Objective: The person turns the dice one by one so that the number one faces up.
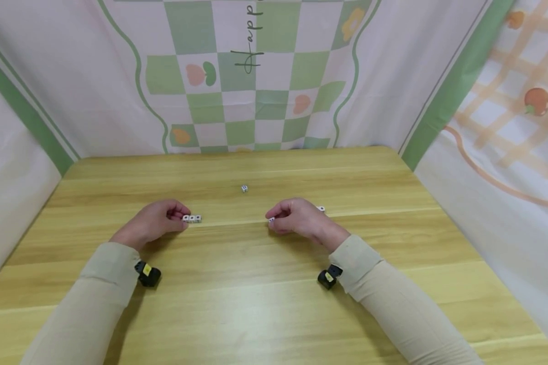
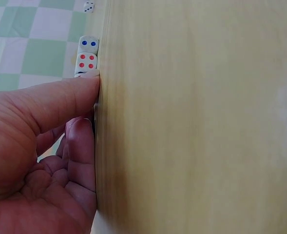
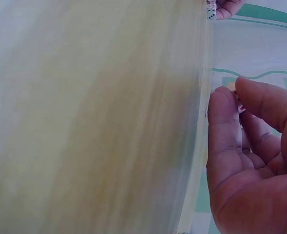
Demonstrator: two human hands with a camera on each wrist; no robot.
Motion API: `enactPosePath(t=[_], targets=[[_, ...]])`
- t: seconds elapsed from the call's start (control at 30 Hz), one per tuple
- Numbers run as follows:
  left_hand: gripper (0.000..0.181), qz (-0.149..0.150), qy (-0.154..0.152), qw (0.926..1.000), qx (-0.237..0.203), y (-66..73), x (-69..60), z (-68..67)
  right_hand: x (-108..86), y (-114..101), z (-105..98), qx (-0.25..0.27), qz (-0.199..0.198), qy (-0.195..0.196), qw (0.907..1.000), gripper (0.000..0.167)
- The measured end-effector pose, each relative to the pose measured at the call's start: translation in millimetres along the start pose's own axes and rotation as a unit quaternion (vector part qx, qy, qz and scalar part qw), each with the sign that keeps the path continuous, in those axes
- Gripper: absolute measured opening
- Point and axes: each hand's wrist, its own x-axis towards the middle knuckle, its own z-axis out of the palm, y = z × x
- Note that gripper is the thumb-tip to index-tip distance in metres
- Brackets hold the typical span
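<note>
On the wooden table point(image 1: 237, 284), three white dice point(image 1: 192, 218) stand side by side in a short row. My left hand point(image 1: 157, 221) pinches the leftmost die between thumb and fingers. From the left wrist view, one die point(image 2: 86, 61) of the row shows four red dots, and the one beyond it point(image 2: 88, 44) two blue dots. To the right, my right hand point(image 1: 299, 219) holds another die point(image 1: 271, 219) at its fingertips, apart from the row. Fingers and thumb mostly hide that die in the right wrist view.
A lone die point(image 1: 244, 188) lies farther back, between the hands. Behind the right hand a white die point(image 1: 321, 208) is partly covered. Patterned cloth point(image 1: 274, 76) hangs at the table's far edge and along both sides. Each wrist bears a small black camera point(image 1: 148, 275).
</note>
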Motion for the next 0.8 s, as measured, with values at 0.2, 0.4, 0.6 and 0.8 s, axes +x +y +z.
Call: enactPosePath(t=[0.2, 0.4, 0.6, 0.8], targets=[[0.028, 0.001, 0.000, 1.0000, 0.002, 0.0, -0.1, 0.2, -1.1, -0.5, -0.1, -0.001, 0.003, -0.005, 1.0000, 0.031], [0.029, 0.004, 0.001, 1.0000, 0.004, -0.8, 0.2, 0.1, -2.5, -0.9, 0.1, -0.001, -0.005, -0.010, 0.9999, 0.030], [0.030, 0.002, -0.001, 1.0000, 0.010, -0.1, -0.4, 0.0, -2.2, -0.4, -0.1, -0.001, -0.004, -0.013, 0.9999, 0.029], [0.030, 0.002, -0.001, 1.0000, 0.008, -0.5, -0.4, 0.5, -2.9, 0.1, -0.8, -0.008, -0.010, -0.021, 0.9997, 0.028]])
